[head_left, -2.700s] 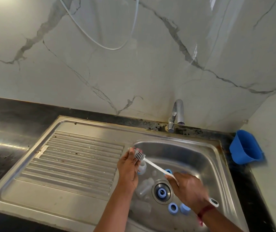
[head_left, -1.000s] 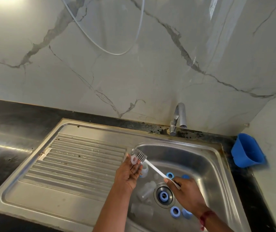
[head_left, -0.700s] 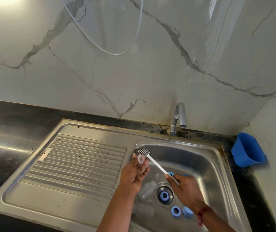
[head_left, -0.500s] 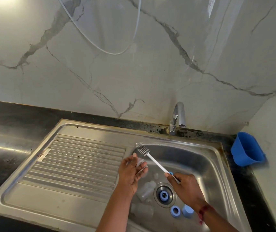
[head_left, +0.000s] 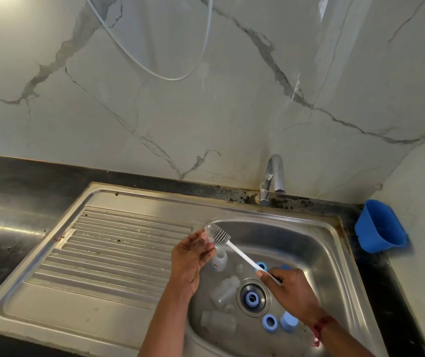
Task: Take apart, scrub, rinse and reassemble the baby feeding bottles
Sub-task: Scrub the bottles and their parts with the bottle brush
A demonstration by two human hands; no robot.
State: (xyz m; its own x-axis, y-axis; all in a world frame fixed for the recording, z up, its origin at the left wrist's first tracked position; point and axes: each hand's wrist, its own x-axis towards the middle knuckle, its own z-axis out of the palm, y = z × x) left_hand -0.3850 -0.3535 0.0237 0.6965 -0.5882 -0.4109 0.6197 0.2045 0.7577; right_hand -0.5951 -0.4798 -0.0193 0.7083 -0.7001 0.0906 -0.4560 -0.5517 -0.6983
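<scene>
My left hand (head_left: 190, 261) holds a small clear teat (head_left: 207, 237) at its fingertips over the sink's left rim. My right hand (head_left: 290, 289) grips the handle of a white brush (head_left: 234, 249), whose grey bristle head lies against the teat. Down in the steel sink (head_left: 317, 243) lie three clear bottles: one near my left hand (head_left: 219, 261), one by the drain (head_left: 225, 289) and one at the front (head_left: 218, 322). Blue rings lie around: one on the drain (head_left: 252, 298), one at the front (head_left: 270, 322), one behind the brush handle (head_left: 261, 266). A blue cap (head_left: 288, 322) stands beside the front ring.
A ribbed steel draining board (head_left: 108, 253) spreads to the left of the basin. The chrome tap (head_left: 273, 176) stands behind it, with no water running. A blue tub (head_left: 379, 226) sits on the dark counter at the right. Marble wall behind.
The brush head has slid back and forth over the teat and now lies against it again. My left hand has turned slightly and lifted its fingertips. The parts in the sink have not moved.
</scene>
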